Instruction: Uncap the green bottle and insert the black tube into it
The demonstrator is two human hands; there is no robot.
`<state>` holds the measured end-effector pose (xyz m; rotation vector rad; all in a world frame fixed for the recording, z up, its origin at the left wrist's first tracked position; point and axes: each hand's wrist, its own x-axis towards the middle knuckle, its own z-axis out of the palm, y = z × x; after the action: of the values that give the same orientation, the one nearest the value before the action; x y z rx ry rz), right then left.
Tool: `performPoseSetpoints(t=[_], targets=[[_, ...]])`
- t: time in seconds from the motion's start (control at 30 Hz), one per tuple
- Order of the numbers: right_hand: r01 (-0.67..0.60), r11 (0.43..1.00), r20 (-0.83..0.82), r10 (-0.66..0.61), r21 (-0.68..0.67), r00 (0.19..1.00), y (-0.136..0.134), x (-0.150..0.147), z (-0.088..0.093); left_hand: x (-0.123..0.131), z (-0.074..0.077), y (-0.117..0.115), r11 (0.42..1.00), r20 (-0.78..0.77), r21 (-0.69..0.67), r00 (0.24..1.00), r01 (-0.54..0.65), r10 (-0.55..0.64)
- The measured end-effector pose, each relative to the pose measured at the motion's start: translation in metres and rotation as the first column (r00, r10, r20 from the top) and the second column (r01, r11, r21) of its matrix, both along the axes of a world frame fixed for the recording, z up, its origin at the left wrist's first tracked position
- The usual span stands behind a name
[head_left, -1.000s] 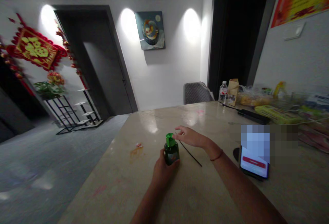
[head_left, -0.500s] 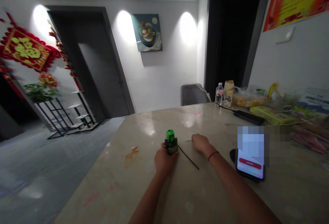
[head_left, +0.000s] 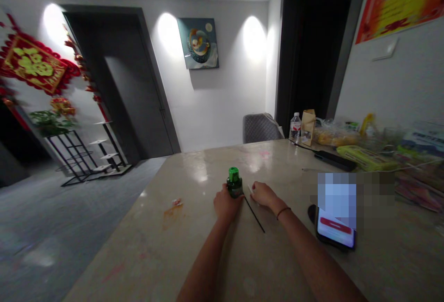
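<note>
Person's left hand (head_left: 227, 205) curled round green bottle (head_left: 235, 186); right hand (head_left: 262, 194) pinching thin white stick (head_left: 249, 189). Best hold bottle steady, minding dark stick (head_left: 254, 214) between hands.

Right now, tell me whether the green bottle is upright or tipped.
The green bottle is upright: its bright green cap points up, above the left hand, which holds the bottle lower down.
</note>
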<state>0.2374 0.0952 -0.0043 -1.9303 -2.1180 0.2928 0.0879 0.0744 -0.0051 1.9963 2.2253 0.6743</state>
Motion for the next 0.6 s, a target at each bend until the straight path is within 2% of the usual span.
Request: performPoseSetpoints(t=[0.17, 0.43, 0.6], targets=[[-0.061, 0.998, -0.097, 0.058, -0.029, 0.994, 0.001, -0.014, -0.004, -0.004, 0.003, 0.007, 0.999, -0.017, -0.027, 1.000, 0.018, -0.019], [0.102, 0.995, -0.193, -0.098, 0.015, 0.976, 0.001, -0.018, -0.011, -0.019, 0.003, 0.000, 0.998, 0.002, -0.050, 0.999, 0.036, -0.036], [0.124, 0.991, -0.263, -0.109, 0.042, 0.959, 0.000, -0.016, -0.011, -0.024, 0.004, -0.017, 0.995, 0.064, -0.060, 0.995, 0.075, -0.071]])
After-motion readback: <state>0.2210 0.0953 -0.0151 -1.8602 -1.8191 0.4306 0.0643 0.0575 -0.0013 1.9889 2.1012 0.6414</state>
